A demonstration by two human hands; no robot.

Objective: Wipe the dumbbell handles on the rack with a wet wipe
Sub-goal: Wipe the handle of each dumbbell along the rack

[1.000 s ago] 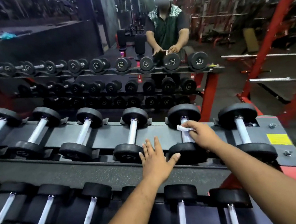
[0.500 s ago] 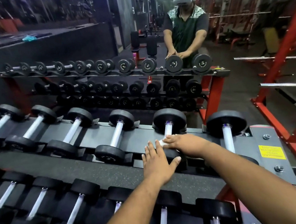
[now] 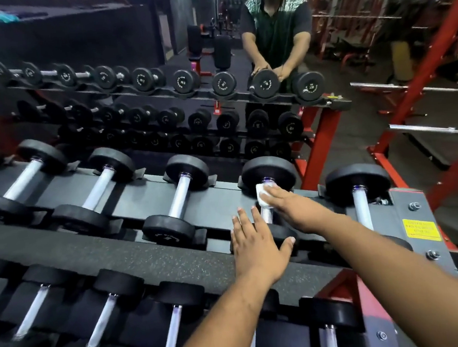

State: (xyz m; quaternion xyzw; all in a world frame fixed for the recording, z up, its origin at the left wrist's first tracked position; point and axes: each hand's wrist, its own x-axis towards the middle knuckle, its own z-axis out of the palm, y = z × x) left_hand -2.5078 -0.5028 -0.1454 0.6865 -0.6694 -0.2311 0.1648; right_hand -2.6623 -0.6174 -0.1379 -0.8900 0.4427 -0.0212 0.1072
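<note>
Pressing a white wipe [image 3: 262, 196] onto a dumbbell handle [image 3: 266, 215], the right hand [image 3: 287, 208] is lying over the handle's far end with its fingers fairly straight; whether the thumb is curling under cannot be seen. The wipe is sitting just below the far head [image 3: 269, 172], so nearly all the bare handle is lying nearward of the grip. The handle's long axis is running near to far, tilting slightly left as it comes nearer, and the coming stroke, by my judgement, is calling for a pull along that axis toward the near head. The left hand [image 3: 257, 247] is resting flat and spread, holding nothing, on that near head and the speckled rail [image 3: 118, 256], nearer to the unwiped end than the right.

This dumbbell is sitting second from the right on the top tier of the rack [image 3: 410, 211]. Six dumbbells are showing in that tier: one to the right of the grip, four to the left, the leftmost cut off by the edge. On the tier below, at least five handles are showing. Farther off, a mirror is reflecting the racks and the person [image 3: 278, 28].
</note>
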